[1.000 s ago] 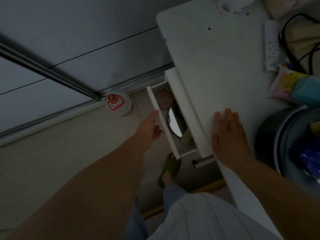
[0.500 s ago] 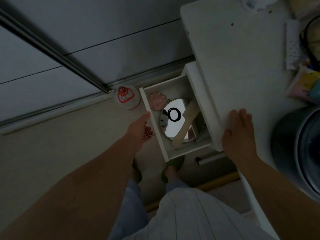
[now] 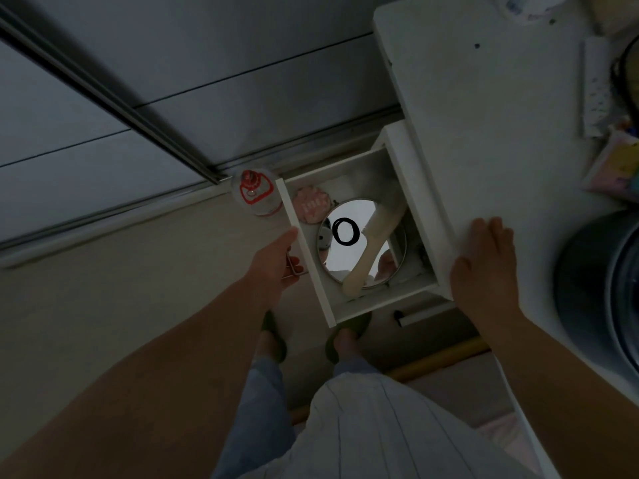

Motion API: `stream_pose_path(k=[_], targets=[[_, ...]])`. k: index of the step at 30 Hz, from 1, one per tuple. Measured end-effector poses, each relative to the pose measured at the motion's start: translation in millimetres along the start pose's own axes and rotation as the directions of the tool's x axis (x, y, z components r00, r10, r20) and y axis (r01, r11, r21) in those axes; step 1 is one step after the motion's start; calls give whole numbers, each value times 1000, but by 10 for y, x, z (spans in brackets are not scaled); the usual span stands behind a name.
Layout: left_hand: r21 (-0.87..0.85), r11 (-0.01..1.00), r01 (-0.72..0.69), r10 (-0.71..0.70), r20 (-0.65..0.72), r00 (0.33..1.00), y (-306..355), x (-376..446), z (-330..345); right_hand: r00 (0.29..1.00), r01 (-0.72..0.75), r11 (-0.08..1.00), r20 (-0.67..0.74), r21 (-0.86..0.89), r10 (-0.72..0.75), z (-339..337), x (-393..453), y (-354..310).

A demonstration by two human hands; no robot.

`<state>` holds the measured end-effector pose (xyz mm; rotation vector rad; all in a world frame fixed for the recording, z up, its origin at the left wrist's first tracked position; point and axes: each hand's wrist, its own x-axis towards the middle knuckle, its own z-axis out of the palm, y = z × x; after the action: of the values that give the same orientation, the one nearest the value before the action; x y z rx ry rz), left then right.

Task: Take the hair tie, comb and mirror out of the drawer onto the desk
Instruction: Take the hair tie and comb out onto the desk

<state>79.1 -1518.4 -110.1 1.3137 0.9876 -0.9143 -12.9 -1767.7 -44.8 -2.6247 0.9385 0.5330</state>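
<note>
The white drawer (image 3: 307, 257) stands pulled out from under the white desk (image 3: 484, 140). Inside lies a round mirror (image 3: 349, 261), face up. A black hair tie (image 3: 345, 231) rests on the mirror's upper left. A cream comb (image 3: 371, 247) lies diagonally across the mirror. My left hand (image 3: 273, 267) grips the metal handle on the drawer front. My right hand (image 3: 484, 271) lies flat, fingers spread, on the desk's left edge, holding nothing.
A pink round object (image 3: 313, 209) sits in the drawer's far corner. A clear red-labelled bottle (image 3: 254, 195) stands on the floor beside the drawer. On the desk are a power strip (image 3: 594, 91), colourful packets (image 3: 615, 164) and a dark round pot (image 3: 601, 292). My slippered feet (image 3: 342, 337) are below the drawer.
My left hand has pulled the drawer from barely open to fully out, uncovering the mirror, hair tie and comb. My right hand has stayed flat on the desk.
</note>
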Motion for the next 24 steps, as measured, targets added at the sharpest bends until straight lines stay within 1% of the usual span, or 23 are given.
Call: stream_pose_path(k=[3,6,12,17,20,22,24], targets=[[9,1000,6,-6,5,1000,-4,11,-9,1000,28,998,-7,-52,-28,12,4,9],[2,1000,15,-15,-12,1000,-7,5,-34,999,26,1000,-31,-3,-26,12,-9,6],[18,999,33,-33,-44,998,8,-29,-238,998,37,999,-55,28,-35,27,-13,8],[38,999,32,-31,-29,999,10,-45,-259,999,26,998,-39,48,-24,0,5,-17],[40,999,36,-35,-26,999,15,-44,-263,1000,12,996,-18,92,-10,-39,-19,-51],[37,999,40,-39,-28,999,24,-54,-258,996,61,993,-74,98,-54,-28,-74,-137],[40,998,48,-46,-35,998,41,-61,-248,974,172,982,-161,82,-157,28,-129,-268]])
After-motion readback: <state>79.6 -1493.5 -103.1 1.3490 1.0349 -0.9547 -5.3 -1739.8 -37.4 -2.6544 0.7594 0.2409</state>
